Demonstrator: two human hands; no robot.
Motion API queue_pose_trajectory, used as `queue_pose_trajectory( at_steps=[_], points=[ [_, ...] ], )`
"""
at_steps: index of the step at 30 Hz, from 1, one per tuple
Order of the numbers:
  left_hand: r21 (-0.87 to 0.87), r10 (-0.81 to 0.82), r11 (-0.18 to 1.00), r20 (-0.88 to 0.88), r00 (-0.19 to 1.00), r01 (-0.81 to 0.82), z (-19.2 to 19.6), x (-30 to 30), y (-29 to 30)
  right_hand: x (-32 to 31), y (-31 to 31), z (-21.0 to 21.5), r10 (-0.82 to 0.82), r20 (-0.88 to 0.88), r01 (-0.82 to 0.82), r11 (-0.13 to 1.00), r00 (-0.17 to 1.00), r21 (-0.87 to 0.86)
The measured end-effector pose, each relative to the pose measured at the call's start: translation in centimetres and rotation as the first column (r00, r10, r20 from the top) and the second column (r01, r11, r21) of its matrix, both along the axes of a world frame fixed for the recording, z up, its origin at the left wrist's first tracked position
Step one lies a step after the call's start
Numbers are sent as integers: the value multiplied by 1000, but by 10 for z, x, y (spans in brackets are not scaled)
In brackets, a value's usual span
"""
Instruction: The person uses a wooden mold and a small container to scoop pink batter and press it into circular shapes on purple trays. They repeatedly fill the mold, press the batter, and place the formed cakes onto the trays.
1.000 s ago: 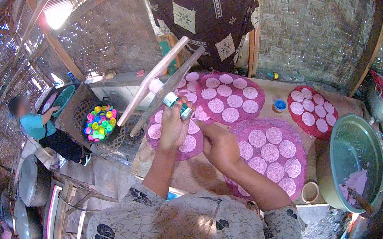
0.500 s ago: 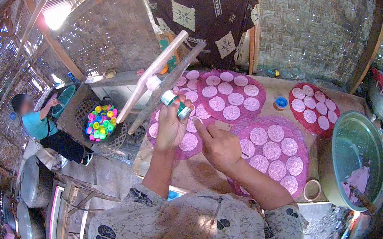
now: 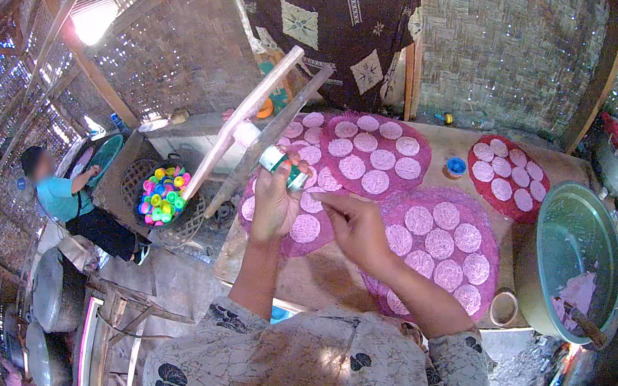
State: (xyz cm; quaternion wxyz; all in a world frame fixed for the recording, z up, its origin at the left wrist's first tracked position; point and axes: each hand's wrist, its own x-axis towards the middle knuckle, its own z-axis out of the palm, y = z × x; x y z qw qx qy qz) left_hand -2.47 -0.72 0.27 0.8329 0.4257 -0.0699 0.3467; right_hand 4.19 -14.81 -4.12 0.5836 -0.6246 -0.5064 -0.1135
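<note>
Small white-and-green cylindrical tin is held in the left hand, fingers wrapped closed around it, lifted above the left edge of the wooden table. The right hand is just beside it, fingers loosely curled with the index extended toward the tin; nothing is seen gripped in it, and whether the fingertip touches the tin cannot be told. Below the hands, round magenta woven mats are laid on the table, each covered with pale pink round discs; one further mat is set near the far right edge. A small blue cap is seen between the far mats. A large green metal basin with pink paste and a stick is placed at the right end of the table. A basket of multicoloured plastic caps is set to the left, and a seated person in a teal shirt is seen further left.
</note>
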Motion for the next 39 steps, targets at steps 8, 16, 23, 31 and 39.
queue_pose_trajectory(
  at_steps=[8,16,23,31,39],
  points=[
    [-24,-24,999,26,999,24,-5,-2,7,8,-8,20,351,-734,-487,873,581,32],
    [-61,-44,997,27,999,45,-7,0,7,-6,-20,35,92,-443,-217,946,892,-241],
    [-474,-192,832,239,952,287,9,-4,29,-18,-35,52,-72,-29,69,992,997,-107],
    [-555,-378,700,247,892,450,12,-1,7,-21,-25,59,-81,16,83,989,997,-124],
    [-557,-357,721,212,910,413,14,2,4,-20,-22,55,-97,8,97,990,995,-103]
  ],
)
